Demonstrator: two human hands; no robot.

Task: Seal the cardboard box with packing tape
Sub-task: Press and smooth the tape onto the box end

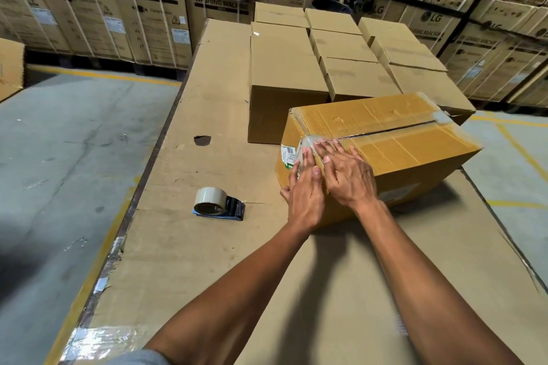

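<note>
A yellow-brown cardboard box (394, 139) lies on a large cardboard-covered work surface (184, 246), its top flaps meeting along a centre seam with clear tape at both ends. My left hand (305, 192) lies flat against the box's near end face, fingers spread over the tape beside a white label (289, 155). Over the near top edge my right hand (347, 172) presses flat on the seam tape. A packing tape roll on a blue dispenser (218, 204) lies on the surface to the left of the box, apart from both hands.
Several plain closed cartons (284, 68) stand in rows just behind the box. Stacks of strapped washing-machine cartons (148, 9) line the back. Grey concrete floor (59, 157) with yellow lines lies to the left and right. A hole (202, 140) marks the surface.
</note>
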